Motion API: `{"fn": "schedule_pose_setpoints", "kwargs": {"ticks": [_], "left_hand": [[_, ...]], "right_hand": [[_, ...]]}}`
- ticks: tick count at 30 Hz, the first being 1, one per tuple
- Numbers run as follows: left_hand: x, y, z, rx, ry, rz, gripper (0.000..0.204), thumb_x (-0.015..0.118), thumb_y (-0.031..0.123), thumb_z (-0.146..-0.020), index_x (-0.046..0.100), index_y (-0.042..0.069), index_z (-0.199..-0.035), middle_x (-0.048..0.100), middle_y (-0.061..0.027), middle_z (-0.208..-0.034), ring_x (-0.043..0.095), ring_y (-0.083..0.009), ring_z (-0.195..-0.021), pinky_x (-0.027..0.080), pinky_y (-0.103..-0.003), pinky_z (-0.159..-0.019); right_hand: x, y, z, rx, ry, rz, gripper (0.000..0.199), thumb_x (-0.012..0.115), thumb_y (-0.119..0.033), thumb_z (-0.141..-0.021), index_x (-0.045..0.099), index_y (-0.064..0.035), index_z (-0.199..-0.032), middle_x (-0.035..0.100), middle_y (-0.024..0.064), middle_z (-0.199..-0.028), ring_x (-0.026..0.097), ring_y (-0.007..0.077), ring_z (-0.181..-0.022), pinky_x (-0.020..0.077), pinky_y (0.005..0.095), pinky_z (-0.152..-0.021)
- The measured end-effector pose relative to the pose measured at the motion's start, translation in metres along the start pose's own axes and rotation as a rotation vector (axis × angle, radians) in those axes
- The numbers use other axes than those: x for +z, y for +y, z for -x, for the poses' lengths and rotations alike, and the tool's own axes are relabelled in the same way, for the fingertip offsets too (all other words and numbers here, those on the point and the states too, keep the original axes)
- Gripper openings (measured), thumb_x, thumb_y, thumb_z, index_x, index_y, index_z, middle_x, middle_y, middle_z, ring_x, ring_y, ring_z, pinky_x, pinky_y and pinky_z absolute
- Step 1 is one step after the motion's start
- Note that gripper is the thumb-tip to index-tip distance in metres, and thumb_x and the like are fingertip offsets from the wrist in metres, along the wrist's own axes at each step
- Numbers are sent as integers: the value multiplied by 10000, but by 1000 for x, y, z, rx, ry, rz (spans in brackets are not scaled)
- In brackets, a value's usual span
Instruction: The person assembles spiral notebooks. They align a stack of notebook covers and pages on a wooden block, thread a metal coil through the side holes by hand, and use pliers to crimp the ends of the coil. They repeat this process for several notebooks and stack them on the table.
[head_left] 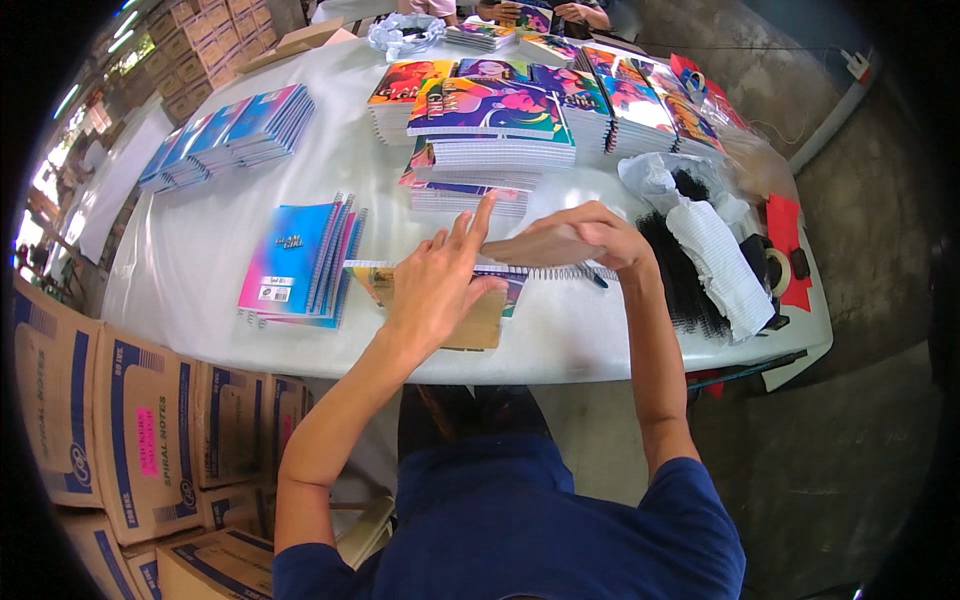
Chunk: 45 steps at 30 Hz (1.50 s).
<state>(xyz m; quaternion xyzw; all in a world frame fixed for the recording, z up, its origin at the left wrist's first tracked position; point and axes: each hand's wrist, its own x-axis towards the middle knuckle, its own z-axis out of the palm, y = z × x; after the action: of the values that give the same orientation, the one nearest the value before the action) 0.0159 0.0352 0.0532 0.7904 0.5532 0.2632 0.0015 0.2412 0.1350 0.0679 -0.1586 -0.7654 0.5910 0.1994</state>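
A spiral notebook (556, 273) stands open in front of me, its wire coil toward the right. My right hand (605, 238) is closed on its raised brownish-grey back cover or pages (545, 249), smeared by motion. My left hand (437, 283) lies against the notebook's left part, fingers stretched and thumb apart. Below the left hand, a brown board (475, 325) shows; how it joins the notebook I cannot tell. Left of this hand lies a small stack of blue-pink spiral notebooks (297, 250). Just beyond my hands is a pile of colourful illustrated notebooks (490, 108).
More blue-pink notebooks (235, 125) stand in rows at far left. At right lie black spiral wires (680, 265), white wrapping (720, 265), a tape roll (778, 272) and red paper (783, 225). Cardboard cartons (150, 430) are stacked at lower left. Other people sit across the table (345, 150).
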Motion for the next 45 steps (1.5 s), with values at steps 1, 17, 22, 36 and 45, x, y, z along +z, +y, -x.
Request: {"fn": "schedule_pose_setpoints", "kwargs": {"ticks": [1, 17, 22, 36, 45], "left_hand": [[0, -1, 0, 4, 8, 0, 1023, 766, 357, -713, 139, 222, -1509, 539, -160, -1318, 618, -372, -1027, 530, -430, -808], [-13, -18, 4, -26, -28, -69, 1071, 790, 393, -645, 156, 284, -1502, 583, -89, -1284, 649, -339, -948, 536, -417, -721], [-18, -26, 6, -75, 2, -91, 1106, 809, 364, -618, 145, 293, -1500, 534, -67, -1350, 646, -342, -954, 536, -418, -716], [-29, -50, 16, -92, 65, -45, 1110, 811, 352, -626, 131, 306, -1502, 483, -87, -1400, 588, -362, -1103, 406, -471, -1023], [-41, -58, 24, -178, 93, -80, 1070, 832, 332, -610, 229, 275, -1492, 504, -194, -1350, 443, -370, -1281, 403, -465, -1012]], "right_hand": [[-1, 1, 3, -83, -12, -170, 425, 688, -364, -846, 688, -50, -1133, 694, 94, -1080, 615, 188, -1014, 446, 309, -927], [16, 9, -29, 212, 29, 258, 469, 640, -374, -885, 661, 21, -1138, 680, 130, -1073, 636, 214, -975, 483, 338, -877], [9, 29, -18, -49, 88, -467, 459, 646, -387, -887, 676, 15, -1106, 692, 117, -1038, 633, 212, -1027, 489, 324, -888], [20, 43, -54, 28, 57, -183, 485, 627, -347, -901, 630, 72, -1146, 650, 148, -1146, 592, 200, -1056, 443, 338, -935], [40, 12, -82, 223, 27, 274, 459, 645, -404, -881, 678, 6, -1084, 677, 141, -1078, 615, 196, -1022, 480, 337, -908]]}}
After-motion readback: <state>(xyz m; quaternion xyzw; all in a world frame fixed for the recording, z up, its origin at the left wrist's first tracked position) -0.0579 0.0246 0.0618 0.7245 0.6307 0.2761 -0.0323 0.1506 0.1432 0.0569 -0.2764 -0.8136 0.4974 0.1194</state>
